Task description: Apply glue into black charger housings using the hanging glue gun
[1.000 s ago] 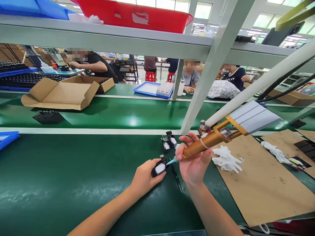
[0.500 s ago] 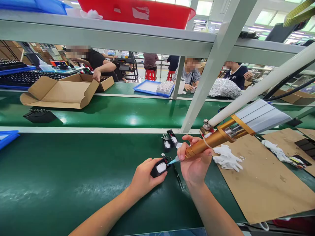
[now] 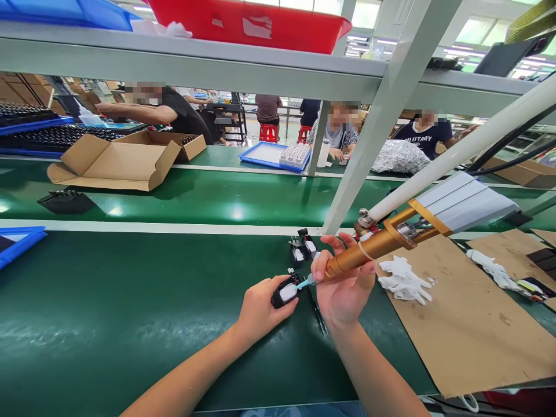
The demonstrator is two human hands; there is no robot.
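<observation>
My left hand (image 3: 263, 307) is closed around a small black plastic housing (image 3: 278, 299) with a white oblong part in its open side. My right hand (image 3: 343, 284) grips the front of a gold-coloured glue dispenser (image 3: 365, 252). Its pale blue needle tip (image 3: 303, 284) points down to the left and meets the housing's open side; whether glue is flowing I cannot tell. Just beyond my hands, two similar black housings (image 3: 298, 253) with white parts lie on the green bench. A pair of dark tweezers (image 3: 319, 315) lies on the bench between my wrists.
Brown cardboard (image 3: 469, 313) covers the bench at right, with white gloves (image 3: 403, 280) on it. A slanted metal post (image 3: 369, 139) and a shelf beam (image 3: 195, 61) stand ahead. Across the green belt (image 3: 208, 202) are an open carton (image 3: 125, 165), a blue tray (image 3: 264, 155) and several co-workers.
The view has shifted slightly. The needle tip sits a little further over the white part of the housing. A co-worker at far left has drawn a hand away from the carton.
</observation>
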